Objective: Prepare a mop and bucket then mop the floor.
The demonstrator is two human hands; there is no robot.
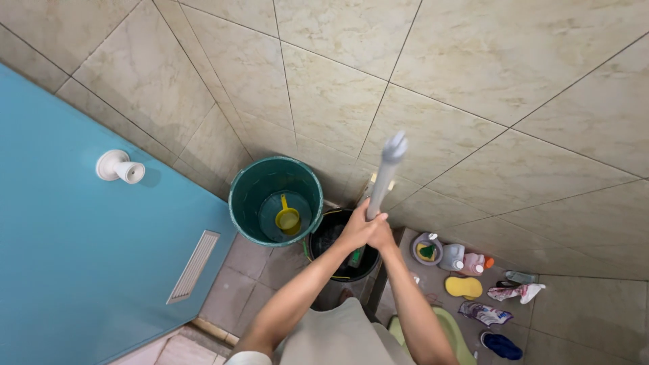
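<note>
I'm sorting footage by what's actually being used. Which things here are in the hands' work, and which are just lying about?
In use:
- grey pole, held upright by left hand and right hand
- black bucket, under the hands

Lying about:
- teal bin holding a yellow scoop
- yellow sponge
- bottles
- blue door

On the floor by the tiled wall, right of the black bucket, stand a few containers. A white plastic bottle [453, 257] stands just beside a pink bottle [474, 263] with an orange cap; their labels are too small to make out. Nearer the camera lies a crumpled soft pouch [484, 313], printed in white, purple and blue. No signs or screens show.
</note>
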